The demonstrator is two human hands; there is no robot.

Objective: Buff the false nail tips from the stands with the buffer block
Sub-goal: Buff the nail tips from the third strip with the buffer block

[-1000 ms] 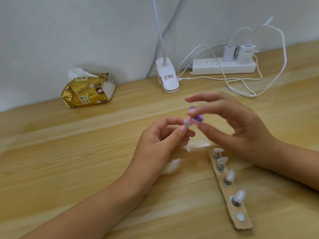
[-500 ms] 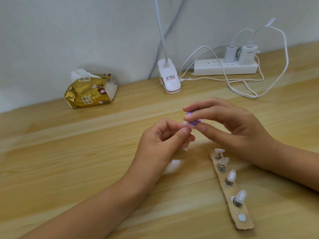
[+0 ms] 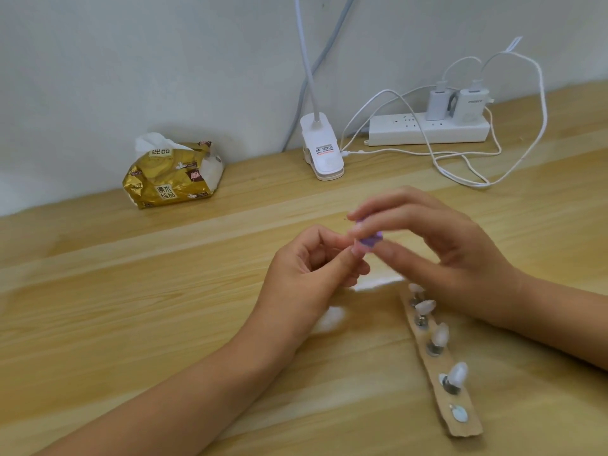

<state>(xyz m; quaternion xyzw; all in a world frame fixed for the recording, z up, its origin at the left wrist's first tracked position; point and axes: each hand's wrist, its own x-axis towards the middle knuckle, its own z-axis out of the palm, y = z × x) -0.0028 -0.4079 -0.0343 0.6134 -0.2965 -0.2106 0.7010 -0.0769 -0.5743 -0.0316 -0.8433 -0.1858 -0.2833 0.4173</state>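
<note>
- buffing is the step in hand: the right hand [image 3: 441,251] pinches the small purple buffer block [image 3: 371,240] between its thumb and curled fingers [image 3: 394,218], lifted above the bench [image 3: 131,324].
- the left hand [image 3: 306,278] has thumb and forefinger closed tip to tip, right against the block. the nail tip it seems to hold is all but hidden there and blurred, so its angle cannot be told.
- four more nail tips [image 3: 458,373] sit on their stands along the cardboard strip [image 3: 467,426], just below the right hand. the nearest stand [image 3: 459,414] is bare.
- to do this well, i judge: grip the tip low by its edges so the top face is free, and lay the block flat on it rather than on a corner.
- use short, light strokes, turning the tip a little between passes. thin plastic will likely flex or ping out of the pinch if pressed hard.
- mind the right wrist near the strip: a nudge could topple the stands.
</note>
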